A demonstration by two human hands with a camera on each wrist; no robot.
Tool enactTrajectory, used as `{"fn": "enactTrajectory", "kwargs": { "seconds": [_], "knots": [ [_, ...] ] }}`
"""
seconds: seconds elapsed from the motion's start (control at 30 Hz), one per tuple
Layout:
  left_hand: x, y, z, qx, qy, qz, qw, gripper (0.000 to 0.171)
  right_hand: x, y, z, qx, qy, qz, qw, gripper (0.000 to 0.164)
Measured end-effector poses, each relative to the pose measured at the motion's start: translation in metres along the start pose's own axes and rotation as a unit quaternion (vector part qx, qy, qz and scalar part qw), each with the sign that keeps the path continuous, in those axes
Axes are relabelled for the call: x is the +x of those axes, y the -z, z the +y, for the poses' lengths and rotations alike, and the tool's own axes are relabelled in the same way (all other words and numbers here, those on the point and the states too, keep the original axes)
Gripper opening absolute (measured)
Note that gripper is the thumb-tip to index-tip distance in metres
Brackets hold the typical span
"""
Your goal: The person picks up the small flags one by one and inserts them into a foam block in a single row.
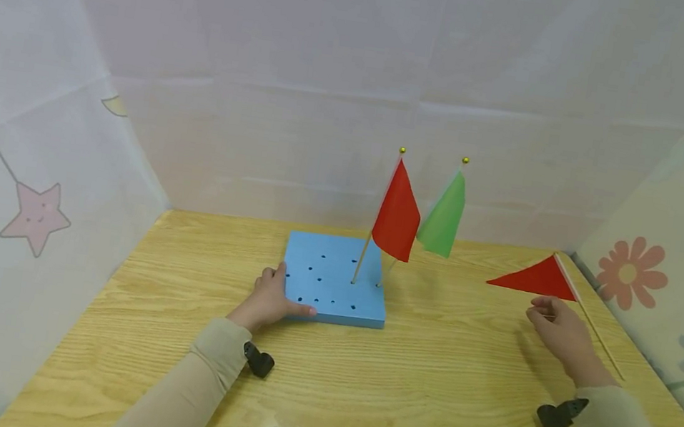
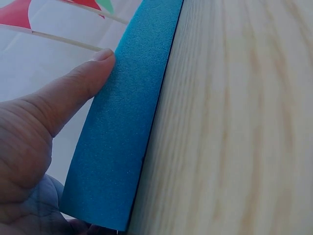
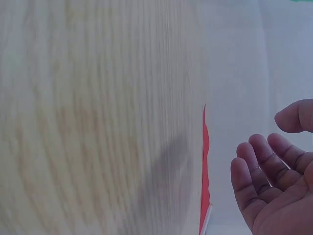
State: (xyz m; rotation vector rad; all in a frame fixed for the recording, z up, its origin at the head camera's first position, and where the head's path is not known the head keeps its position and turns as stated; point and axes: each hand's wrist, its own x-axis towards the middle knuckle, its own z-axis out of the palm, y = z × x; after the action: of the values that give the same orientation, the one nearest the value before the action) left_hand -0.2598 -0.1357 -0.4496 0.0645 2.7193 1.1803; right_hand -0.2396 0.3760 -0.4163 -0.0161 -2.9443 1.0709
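Note:
A flat blue foam block (image 1: pixel 337 269) with several small holes lies on the table, its front side also showing in the left wrist view. My left hand (image 1: pixel 268 301) holds it at the near left corner, thumb along the front top edge, fingers at the left side. Upright in the block's right part stand a red flag (image 1: pixel 398 214) and a green flag (image 1: pixel 445 216), each on a thin stick with a gold ball tip. Over at the right, a red triangular flag (image 1: pixel 537 277) lies on the table. Beside its stick hovers my right hand (image 3: pixel 279 191), fingers loosely bent, thumb apart, nothing held.
The wooden table (image 1: pixel 423 383) extends in front of the block and between my hands. A pale fabric backdrop (image 1: pixel 297 157) encloses the back and sides, with a printed star on the left and flowers on the right. Each wrist carries a small black camera (image 1: pixel 258 360).

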Motion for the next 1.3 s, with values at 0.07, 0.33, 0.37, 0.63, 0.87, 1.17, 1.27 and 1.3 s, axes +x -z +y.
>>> {"fn": "enactTrajectory", "kwargs": {
  "seconds": [0.07, 0.33, 0.37, 0.63, 0.87, 1.17, 1.27, 1.3],
  "knots": [
    [0.0, 0.0, 0.0, 0.002, 0.0, 0.0, 1.0, 0.13, -0.001, 0.003, 0.005, 0.002, -0.004, -0.002, 1.0, 0.054],
    [-0.001, 0.001, 0.001, 0.006, 0.001, -0.001, 1.0, 0.129, -0.006, 0.013, 0.024, -0.007, -0.015, 0.006, 1.0, 0.054],
    [-0.001, 0.001, 0.002, 0.006, 0.001, -0.002, 1.0, 0.129, -0.006, 0.014, 0.026, -0.008, -0.016, 0.008, 1.0, 0.054],
    [-0.001, 0.0, 0.002, 0.002, -0.006, -0.005, 1.0, 0.129, -0.01, 0.021, 0.04, -0.012, -0.032, 0.031, 0.999, 0.053],
    [-0.001, 0.001, 0.003, 0.004, -0.009, -0.005, 0.9999, 0.129, -0.013, 0.032, 0.056, -0.014, -0.054, 0.028, 0.998, 0.056],
    [0.0, -0.006, 0.001, 0.011, -0.003, -0.007, 0.9999, 0.131, -0.021, 0.038, 0.079, -0.035, -0.049, 0.057, 0.997, 0.052],
    [-0.001, -0.007, 0.0, 0.013, -0.001, -0.004, 0.9999, 0.131, -0.023, 0.04, 0.083, -0.033, -0.048, 0.058, 0.997, 0.053],
    [-0.001, -0.007, 0.0, 0.013, 0.0, -0.003, 0.9999, 0.131, -0.023, 0.04, 0.085, -0.033, -0.047, 0.061, 0.996, 0.053]
  ]
}}
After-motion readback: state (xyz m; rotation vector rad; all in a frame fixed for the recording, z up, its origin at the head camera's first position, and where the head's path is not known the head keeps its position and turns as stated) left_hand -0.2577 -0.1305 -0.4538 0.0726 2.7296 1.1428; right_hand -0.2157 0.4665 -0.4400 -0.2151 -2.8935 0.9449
